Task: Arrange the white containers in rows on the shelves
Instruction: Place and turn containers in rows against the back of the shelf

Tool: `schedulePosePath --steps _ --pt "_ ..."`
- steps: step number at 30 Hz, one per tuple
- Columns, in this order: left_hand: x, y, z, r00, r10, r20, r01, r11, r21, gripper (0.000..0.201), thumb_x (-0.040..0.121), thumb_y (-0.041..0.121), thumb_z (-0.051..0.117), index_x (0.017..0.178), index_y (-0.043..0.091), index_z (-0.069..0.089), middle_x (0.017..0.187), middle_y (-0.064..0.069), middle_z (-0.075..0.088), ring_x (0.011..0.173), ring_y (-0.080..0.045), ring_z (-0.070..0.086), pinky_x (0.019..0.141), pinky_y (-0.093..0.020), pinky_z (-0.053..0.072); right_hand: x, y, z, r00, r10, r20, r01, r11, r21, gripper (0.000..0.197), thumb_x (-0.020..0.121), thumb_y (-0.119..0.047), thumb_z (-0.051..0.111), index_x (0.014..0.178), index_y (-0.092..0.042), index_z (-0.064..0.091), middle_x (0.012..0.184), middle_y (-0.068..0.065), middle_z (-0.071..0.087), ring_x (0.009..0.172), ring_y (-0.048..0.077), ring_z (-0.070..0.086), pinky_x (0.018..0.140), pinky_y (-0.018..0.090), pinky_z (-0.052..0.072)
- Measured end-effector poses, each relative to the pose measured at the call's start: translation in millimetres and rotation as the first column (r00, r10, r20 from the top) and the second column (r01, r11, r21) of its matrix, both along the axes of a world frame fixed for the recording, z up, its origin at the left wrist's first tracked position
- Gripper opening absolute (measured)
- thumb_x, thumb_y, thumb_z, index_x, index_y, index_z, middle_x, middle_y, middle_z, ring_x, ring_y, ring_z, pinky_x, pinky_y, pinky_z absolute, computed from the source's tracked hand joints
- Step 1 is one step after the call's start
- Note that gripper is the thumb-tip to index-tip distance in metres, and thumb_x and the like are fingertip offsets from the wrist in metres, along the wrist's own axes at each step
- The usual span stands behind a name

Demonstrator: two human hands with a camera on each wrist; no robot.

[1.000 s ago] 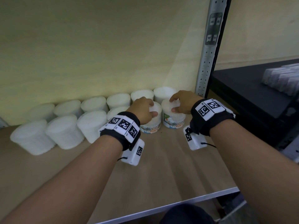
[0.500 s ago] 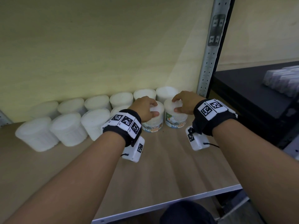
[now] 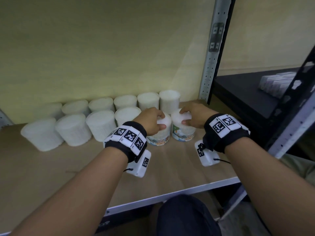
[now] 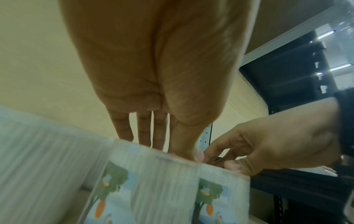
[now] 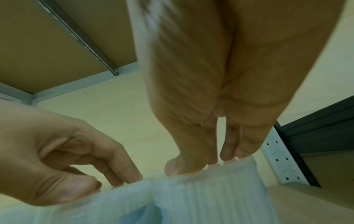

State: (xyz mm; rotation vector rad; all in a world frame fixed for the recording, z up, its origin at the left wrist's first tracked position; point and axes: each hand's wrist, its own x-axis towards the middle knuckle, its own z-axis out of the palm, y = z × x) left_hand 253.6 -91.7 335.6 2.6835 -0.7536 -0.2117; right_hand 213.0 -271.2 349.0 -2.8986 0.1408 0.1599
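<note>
Two white cotton-bud containers with picture labels stand side by side at the right end of the front row on the wooden shelf (image 3: 170, 169). My left hand (image 3: 154, 121) grips the lid of the left container (image 3: 159, 136), thumb on the near rim. My right hand (image 3: 190, 114) grips the lid of the right container (image 3: 183, 132) the same way. In the left wrist view the left hand's fingers (image 4: 145, 130) lie over the top of the labelled container (image 4: 153, 186). The right wrist view shows the right thumb (image 5: 178, 165) on its container's rim (image 5: 206, 191).
Several plain white containers fill a back row (image 3: 125, 102) along the yellow wall and a front row (image 3: 71, 130) to the left. A perforated metal upright (image 3: 208, 65) bounds the shelf on the right. Beyond it is a black shelf (image 3: 247, 92) holding wrapped packs (image 3: 279, 82).
Both hands have stayed on the two labelled containers, and the containers have hardly moved. The view has shifted slightly.
</note>
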Motion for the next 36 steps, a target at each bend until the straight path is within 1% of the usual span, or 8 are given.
schedulePosePath --steps 5,9,12,15,20,24,31,36 --pt "-29.8 3.0 -2.4 1.0 -0.011 0.006 0.012 1.0 -0.017 0.047 0.089 0.03 0.062 0.133 0.016 0.051 0.141 -0.002 0.046 0.13 -0.021 0.045 0.105 -0.03 0.035 -28.9 0.3 -2.1 1.0 -0.025 -0.016 0.025 0.999 0.045 0.05 0.09 -0.029 0.063 0.138 -0.018 0.049 0.146 0.004 0.043 0.133 0.023 0.042 0.111 0.033 0.034" --pt "-52.2 6.3 -5.5 1.0 -0.021 0.01 0.021 0.999 -0.028 0.047 0.089 0.033 0.062 0.133 0.018 0.051 0.141 -0.002 0.047 0.13 -0.021 0.043 0.109 -0.033 0.036 -53.6 2.5 -1.8 0.999 -0.038 -0.017 0.04 0.997 0.067 0.05 0.091 -0.028 0.062 0.138 -0.019 0.049 0.147 0.003 0.043 0.134 0.023 0.042 0.112 0.035 0.035" --pt "-69.4 8.4 -5.0 0.999 -0.042 0.007 0.042 0.999 -0.011 0.048 0.09 0.034 0.06 0.134 0.019 0.05 0.14 -0.002 0.047 0.131 -0.022 0.041 0.11 -0.034 0.034 -71.7 2.8 -3.3 0.999 -0.038 -0.015 0.039 0.997 0.066 0.05 0.091 -0.03 0.061 0.139 -0.02 0.048 0.146 0.002 0.043 0.134 0.023 0.041 0.112 0.036 0.035" --pt "-87.5 9.6 -2.0 0.998 -0.06 0.015 0.06 0.998 0.0 0.047 0.09 0.035 0.059 0.134 0.019 0.05 0.138 -0.002 0.048 0.129 -0.021 0.042 0.108 -0.034 0.035 -88.2 1.6 -5.0 0.999 -0.042 -0.021 0.043 0.996 0.076 0.051 0.091 -0.031 0.061 0.139 -0.022 0.048 0.146 0.001 0.042 0.134 0.022 0.04 0.113 0.038 0.034" --pt "-111.6 12.3 1.6 0.996 -0.09 0.028 0.09 0.996 -0.004 0.047 0.09 0.035 0.06 0.133 0.019 0.05 0.134 -0.001 0.049 0.127 -0.019 0.041 0.103 -0.028 0.032 -111.2 1.6 -4.5 0.999 -0.035 -0.026 0.036 0.997 0.061 0.052 0.092 -0.032 0.06 0.141 -0.023 0.046 0.145 0.001 0.042 0.136 0.021 0.037 0.115 0.038 0.032" --pt "-121.2 13.2 1.9 0.995 -0.099 0.028 0.099 0.995 -0.007 0.047 0.09 0.036 0.059 0.133 0.02 0.05 0.133 0.0 0.049 0.127 -0.019 0.041 0.103 -0.029 0.033 -120.3 1.1 -4.4 0.999 -0.022 -0.023 0.023 0.998 0.053 0.051 0.092 -0.032 0.059 0.14 -0.023 0.045 0.145 -0.001 0.041 0.136 0.02 0.035 0.115 0.035 0.029" --pt "-126.3 15.5 1.3 0.993 -0.116 0.037 0.116 0.993 -0.016 0.047 0.089 0.037 0.06 0.132 0.02 0.051 0.133 0.0 0.049 0.125 -0.019 0.041 0.102 -0.028 0.032 -123.4 1.8 -4.0 0.999 -0.021 -0.026 0.023 0.998 0.054 0.051 0.092 -0.032 0.058 0.141 -0.023 0.045 0.147 -0.002 0.04 0.137 0.02 0.033 0.116 0.036 0.027" --pt "-126.7 15.3 -1.2 0.993 -0.114 0.039 0.116 0.992 -0.052 0.046 0.089 0.035 0.06 0.131 0.018 0.051 0.132 0.0 0.049 0.125 -0.019 0.042 0.102 -0.03 0.033 -124.1 3.1 -0.4 0.999 -0.028 -0.045 0.03 0.998 0.051 0.051 0.092 -0.032 0.06 0.14 -0.023 0.046 0.148 -0.002 0.038 0.137 0.02 0.034 0.116 0.035 0.028"
